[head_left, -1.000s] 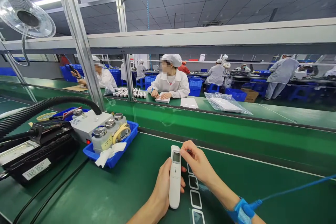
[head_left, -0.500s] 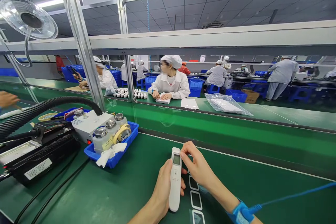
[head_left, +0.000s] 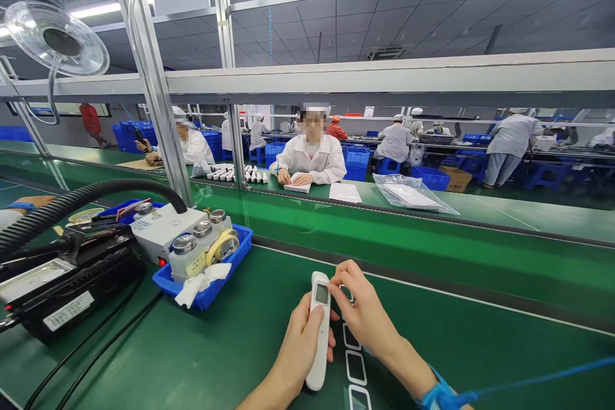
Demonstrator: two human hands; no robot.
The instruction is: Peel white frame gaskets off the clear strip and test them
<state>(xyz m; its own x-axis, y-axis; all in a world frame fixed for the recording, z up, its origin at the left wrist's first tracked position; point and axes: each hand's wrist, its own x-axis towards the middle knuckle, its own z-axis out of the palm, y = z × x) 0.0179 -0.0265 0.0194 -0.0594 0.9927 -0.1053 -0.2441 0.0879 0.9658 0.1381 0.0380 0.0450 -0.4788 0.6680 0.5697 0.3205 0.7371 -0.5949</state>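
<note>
A white handheld thermometer [head_left: 319, 333] with a small grey screen [head_left: 321, 294] stands tilted over the green bench. My left hand [head_left: 298, 339] is wrapped round its body, the thumb lying across the front below the screen. At the screen's upper right edge, my right hand [head_left: 358, 301] has thumb and forefinger pinched together; whatever is between those fingertips is too small to make out. A blue wrist strap [head_left: 439, 392] with a cord circles my right wrist. Beneath that forearm lies a row of several white-rimmed clear panels [head_left: 356, 368], partly covered by my hand.
To the left, a blue tray [head_left: 204, 298] holds metal-capped bottles, tape and tissue, beside a black device [head_left: 72, 295] with cables and a thick black hose [head_left: 96, 192]. Beyond a green belt [head_left: 384, 237], a co-worker [head_left: 312, 157] sits near white parts [head_left: 235, 173] and a plastic bag [head_left: 413, 194].
My left thumb has moved onto the thermometer's front below the screen. My right hand has shifted slightly left, still at the screen's edge. The co-worker opposite has turned their head forward.
</note>
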